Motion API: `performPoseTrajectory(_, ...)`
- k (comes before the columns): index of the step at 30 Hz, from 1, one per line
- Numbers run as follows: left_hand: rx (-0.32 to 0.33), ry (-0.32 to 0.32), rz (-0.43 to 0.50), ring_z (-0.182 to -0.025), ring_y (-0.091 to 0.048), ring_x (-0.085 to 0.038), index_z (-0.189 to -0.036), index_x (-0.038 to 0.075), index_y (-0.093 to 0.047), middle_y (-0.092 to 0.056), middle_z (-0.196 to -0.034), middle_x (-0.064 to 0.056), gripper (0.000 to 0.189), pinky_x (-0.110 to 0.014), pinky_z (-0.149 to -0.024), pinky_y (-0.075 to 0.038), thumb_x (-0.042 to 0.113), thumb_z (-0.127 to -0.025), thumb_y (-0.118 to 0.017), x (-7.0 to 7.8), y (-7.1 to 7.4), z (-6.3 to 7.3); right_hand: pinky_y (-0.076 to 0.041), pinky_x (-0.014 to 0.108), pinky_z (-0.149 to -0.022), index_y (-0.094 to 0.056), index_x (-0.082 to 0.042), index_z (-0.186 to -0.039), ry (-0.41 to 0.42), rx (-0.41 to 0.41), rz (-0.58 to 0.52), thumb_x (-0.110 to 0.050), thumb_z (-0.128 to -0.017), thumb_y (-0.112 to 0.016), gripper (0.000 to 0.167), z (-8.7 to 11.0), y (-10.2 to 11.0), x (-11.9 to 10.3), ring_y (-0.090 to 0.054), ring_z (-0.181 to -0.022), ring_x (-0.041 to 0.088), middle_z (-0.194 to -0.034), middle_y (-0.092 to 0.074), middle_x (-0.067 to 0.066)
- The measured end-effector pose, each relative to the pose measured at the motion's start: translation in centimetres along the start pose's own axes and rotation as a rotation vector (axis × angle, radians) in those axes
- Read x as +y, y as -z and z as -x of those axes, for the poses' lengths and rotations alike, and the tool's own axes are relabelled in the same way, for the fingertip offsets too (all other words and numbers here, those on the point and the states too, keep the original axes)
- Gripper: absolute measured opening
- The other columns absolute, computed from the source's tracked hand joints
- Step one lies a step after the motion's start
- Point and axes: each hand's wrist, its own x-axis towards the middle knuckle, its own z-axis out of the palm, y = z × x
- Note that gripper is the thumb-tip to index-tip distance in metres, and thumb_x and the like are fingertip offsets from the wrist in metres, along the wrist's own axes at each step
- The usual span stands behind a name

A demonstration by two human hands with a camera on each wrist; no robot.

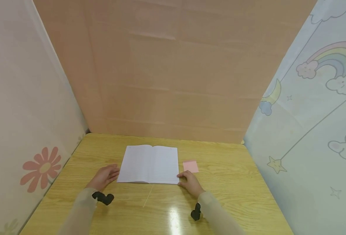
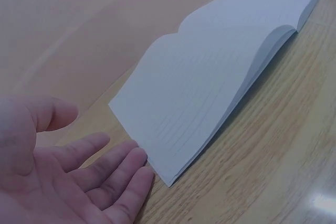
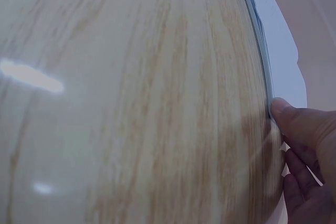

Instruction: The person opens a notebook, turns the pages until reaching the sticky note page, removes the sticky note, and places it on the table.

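An open notebook (image 1: 164,166) with lined white pages lies flat on the table, its lower edge facing me. Beside its left edge is my left hand (image 1: 103,176), palm turned inward. In the left wrist view those fingers (image 2: 118,174) are loosely extended, with their tips at the notebook's (image 2: 194,93) near corner. My right hand (image 1: 191,183) touches the lower right corner with thumb and index finger apart. In the right wrist view, the right thumb (image 3: 286,108) rests against the notebook's (image 3: 278,40) corner; the index fingertip is hidden.
A pink sticky note (image 1: 191,166) lies just right of the notebook, beyond my right hand. The wood-grain table (image 1: 234,189) is bordered by a brown back sheet (image 1: 173,81) and patterned side sheets. A thin pale line (image 1: 148,195) crosses the tabletop below the notebook.
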Motion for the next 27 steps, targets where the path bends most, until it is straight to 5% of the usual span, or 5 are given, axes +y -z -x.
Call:
performPoseTrajectory(18, 0.044, 0.022, -0.024, -0.134, -0.037, -0.039, -0.148, -0.012, -0.016, -0.026, -0.149, -0.035, 0.058, -0.047, -0.112, -0.036, 0.025, -0.107, -0.030, 0.1, -0.5, -0.5, -0.045, 0.049, -0.100, -0.067, -0.007, -0.110, -0.008, 0.004, -0.005, -0.015, -0.085, -0.073, 0.028, 0.0, -0.1, 0.0, -0.057, -0.109, 0.028, -0.110, -0.060, 0.006)
performPoseTrajectory(27, 0.084, 0.020, -0.029, -0.133, -0.038, -0.038, -0.147, -0.015, -0.018, -0.028, -0.148, -0.035, 0.055, -0.047, -0.114, -0.033, 0.019, -0.105, -0.033, -0.1, -0.4, -1.3, -0.048, 0.045, -0.094, -0.067, -0.004, -0.109, 0.078, 0.037, 0.031, -0.017, -0.085, -0.073, 0.028, -0.1, -0.4, 0.5, -0.058, -0.104, 0.026, -0.107, -0.061, 0.007)
